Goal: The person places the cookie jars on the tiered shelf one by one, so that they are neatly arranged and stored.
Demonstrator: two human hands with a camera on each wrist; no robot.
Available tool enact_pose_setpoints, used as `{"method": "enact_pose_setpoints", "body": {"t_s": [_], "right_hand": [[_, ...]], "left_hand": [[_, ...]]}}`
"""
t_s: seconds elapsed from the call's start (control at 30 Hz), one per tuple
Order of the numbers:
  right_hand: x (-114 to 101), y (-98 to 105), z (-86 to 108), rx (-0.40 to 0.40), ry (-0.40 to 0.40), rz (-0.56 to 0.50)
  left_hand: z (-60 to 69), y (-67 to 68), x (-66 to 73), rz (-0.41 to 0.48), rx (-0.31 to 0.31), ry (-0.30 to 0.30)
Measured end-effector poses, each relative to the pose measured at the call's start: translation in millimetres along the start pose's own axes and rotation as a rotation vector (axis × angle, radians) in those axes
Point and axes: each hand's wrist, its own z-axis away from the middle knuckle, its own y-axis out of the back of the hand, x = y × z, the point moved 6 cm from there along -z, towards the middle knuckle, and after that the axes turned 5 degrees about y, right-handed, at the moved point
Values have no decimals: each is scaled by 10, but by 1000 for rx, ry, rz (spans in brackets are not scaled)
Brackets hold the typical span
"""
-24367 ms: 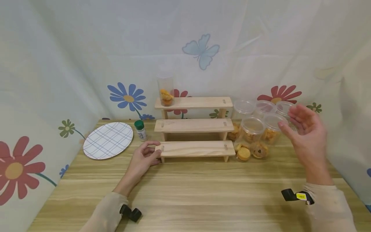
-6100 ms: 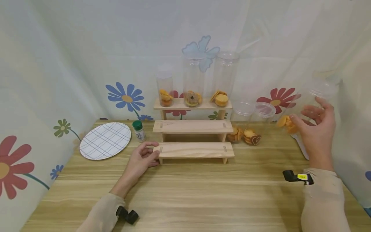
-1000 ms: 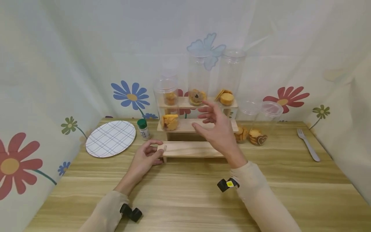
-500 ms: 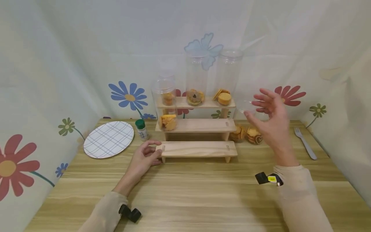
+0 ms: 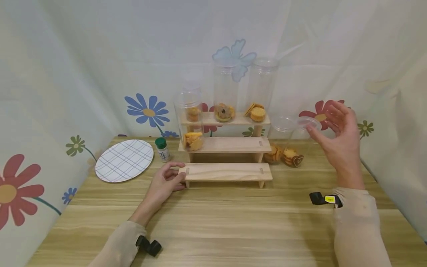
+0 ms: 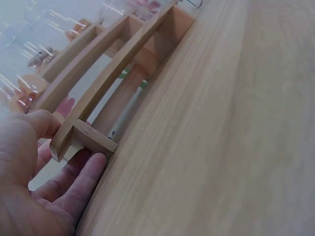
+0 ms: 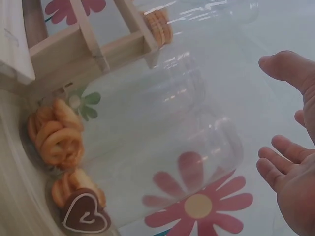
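My left hand [image 5: 166, 178] holds the left end of the lowest step of a three-step wooden stand [image 5: 227, 171]; in the left wrist view its fingers [image 6: 91, 179] lie against the step's short leg. My right hand [image 5: 341, 141] is raised with fingers spread, holding nothing. Just left of it stands a clear lidded jar [image 5: 293, 152] with cookies, one a chocolate heart; the right wrist view shows a gap between hand and jar [image 7: 216, 147]. Beside it is another jar [image 5: 274, 150] of twisted cookies. A jar [image 5: 193, 139] of yellow cookies stands on the middle step's left end.
Along the top step stand a smaller jar [image 5: 192, 113], a jar with ring cookies [image 5: 225, 100] and one with round biscuits [image 5: 258, 98]. A checked plate [image 5: 125, 161] and a green-capped shaker [image 5: 162, 150] lie to the left. A printed curtain rises behind the table [image 5: 213, 226].
Several jars went from the right side onto the stand, the latest onto the middle step. Over the last second my right hand moved away rightward from the stand. The left hand kept its place.
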Motion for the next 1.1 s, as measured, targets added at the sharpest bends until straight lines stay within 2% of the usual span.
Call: {"method": "enact_pose_setpoints", "body": {"t_s": [0.23,0.73,1.1], "right_hand": [[184,-4,19,-35,-92,41],[830,-178,33,-132,-157,-29],[1049,-312,136,-226,-179,-35]], "left_hand": [[-7,-3,5,11,-13,-2],[8,1,9,14,-2,-6],[8,0,1,14,-7,-2]]}}
